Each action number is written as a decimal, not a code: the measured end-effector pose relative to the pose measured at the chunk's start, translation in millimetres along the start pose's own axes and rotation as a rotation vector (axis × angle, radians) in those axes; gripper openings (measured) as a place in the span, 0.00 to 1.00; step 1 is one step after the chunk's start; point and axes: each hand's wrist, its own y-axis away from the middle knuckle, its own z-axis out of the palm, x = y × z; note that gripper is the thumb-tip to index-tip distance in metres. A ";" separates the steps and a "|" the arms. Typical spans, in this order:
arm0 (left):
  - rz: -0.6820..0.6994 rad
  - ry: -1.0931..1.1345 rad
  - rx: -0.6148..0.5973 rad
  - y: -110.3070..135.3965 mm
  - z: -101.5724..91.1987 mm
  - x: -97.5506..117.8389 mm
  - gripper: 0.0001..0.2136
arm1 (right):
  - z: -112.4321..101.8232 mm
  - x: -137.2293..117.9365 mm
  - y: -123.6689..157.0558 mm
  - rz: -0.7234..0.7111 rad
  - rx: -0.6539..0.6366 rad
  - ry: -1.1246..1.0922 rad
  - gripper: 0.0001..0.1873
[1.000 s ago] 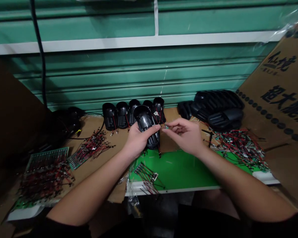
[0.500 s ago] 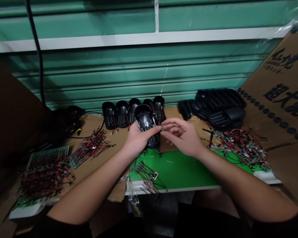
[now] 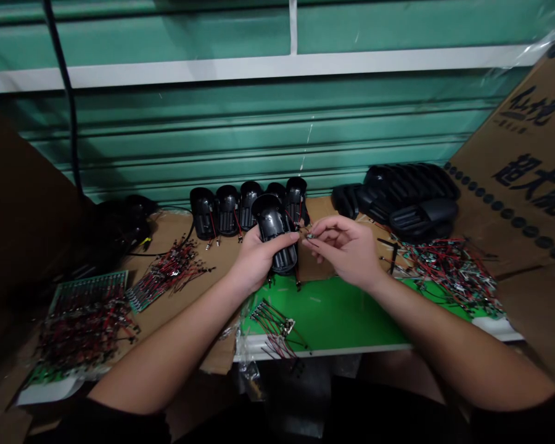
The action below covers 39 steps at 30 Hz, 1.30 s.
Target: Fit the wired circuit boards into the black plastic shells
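My left hand (image 3: 253, 260) is wrapped round a black plastic housing (image 3: 272, 221), tilted with its hollow inside facing me and the thumb along its right side. A thin red wire hangs below the housing. Just to the right, my right hand (image 3: 349, 250) pinches a small circuit board (image 3: 309, 236) with a fine wire between thumb and fingertips. The board sits a little apart from the left thumb. Behind the held part, several similar housings (image 3: 203, 213) stand in a row, with red wires hanging from some.
Wired boards lie in heaps at the left (image 3: 87, 320) and right (image 3: 453, 271). A smaller wired bundle (image 3: 272, 320) rests on the green mat (image 3: 342, 314). Black shells (image 3: 411, 191) are stacked at back right, beside a cardboard box (image 3: 531, 185). A green slatted wall (image 3: 213, 123) closes the back.
My right hand has drawn the small board slightly right, away from the left thumb, and turned it a little. The left hand keeps its hold on the housing, almost unmoved.
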 end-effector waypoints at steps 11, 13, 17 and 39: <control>-0.122 0.050 -0.092 5.3 3.8 3.2 0.27 | -3.1 0.1 2.4 -0.316 -0.046 0.280 0.02; -0.104 0.049 -0.092 5.1 2.3 4.0 0.26 | -4.7 -1.6 3.4 -0.270 -0.087 0.282 0.04; -0.072 0.048 -0.088 3.6 -0.6 5.8 0.25 | -10.4 -7.0 3.4 -0.212 -0.178 0.316 0.08; 0.126 -0.240 -0.155 7.9 -1.5 -0.3 0.21 | -21.0 -16.2 -6.2 -0.465 -0.106 0.546 0.09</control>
